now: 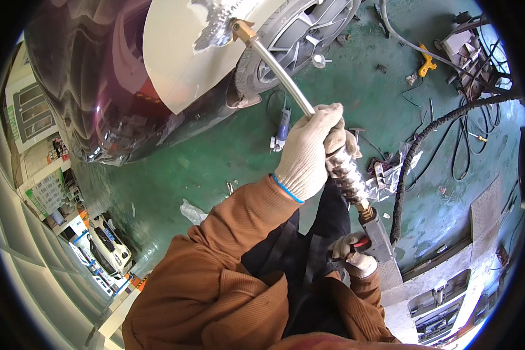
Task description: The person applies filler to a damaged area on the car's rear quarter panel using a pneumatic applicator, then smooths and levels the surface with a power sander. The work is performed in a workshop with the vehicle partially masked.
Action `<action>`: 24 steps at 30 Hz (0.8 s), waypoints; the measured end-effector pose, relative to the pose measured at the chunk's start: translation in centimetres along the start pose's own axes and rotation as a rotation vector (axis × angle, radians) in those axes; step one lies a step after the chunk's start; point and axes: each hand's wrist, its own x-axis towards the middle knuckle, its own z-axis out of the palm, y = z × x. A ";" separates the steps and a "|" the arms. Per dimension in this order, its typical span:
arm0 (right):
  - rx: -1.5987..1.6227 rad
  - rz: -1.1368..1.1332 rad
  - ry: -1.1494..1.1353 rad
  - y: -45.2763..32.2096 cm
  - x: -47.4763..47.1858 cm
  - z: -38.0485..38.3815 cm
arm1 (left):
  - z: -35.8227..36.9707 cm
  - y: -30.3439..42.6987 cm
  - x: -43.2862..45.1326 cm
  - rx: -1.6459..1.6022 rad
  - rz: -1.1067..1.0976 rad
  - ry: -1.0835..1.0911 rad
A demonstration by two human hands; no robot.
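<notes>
My left hand (313,148), in a white knit glove, is closed round the metal shaft of a long spot-weld dent puller (284,78). Its copper tip (243,31) rests at the bare, shiny metal patch (218,22) on a car's pale body panel (179,57). Below that hand, the tool has a ridged metal sleeve (348,177) and a brass joint. My right hand (354,256), gloved too, grips the grey pistol handle (377,236) with a red trigger. A thick sleeved cable (411,162) runs from the handle towards the right.
A car wheel (304,39) stands beside the panel. On the green floor lie an angle grinder (282,131), a yellow tool (426,61), plastic bags, coiled hoses (463,153) and metal parts. A metal plate (485,218) lies at right; another white car (109,247) is at far left.
</notes>
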 end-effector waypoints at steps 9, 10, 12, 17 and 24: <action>-0.252 -0.202 0.098 3.4 -1.3 2.3 | 1.0 3.0 -0.9 -0.048 -0.089 0.026; -0.244 -0.201 0.097 3.4 -1.5 2.7 | 1.1 3.1 -0.9 -0.053 -0.076 0.024; -0.299 -0.191 0.091 3.1 -1.4 3.5 | 1.2 2.9 -1.3 -0.016 -0.036 0.057; -1.359 -0.560 0.220 1.3 -0.1 4.6 | -0.3 2.4 -1.5 -0.347 -0.148 -0.718; 0.249 -0.117 -0.110 2.2 0.3 4.2 | 0.4 1.1 -2.0 0.211 -0.046 0.098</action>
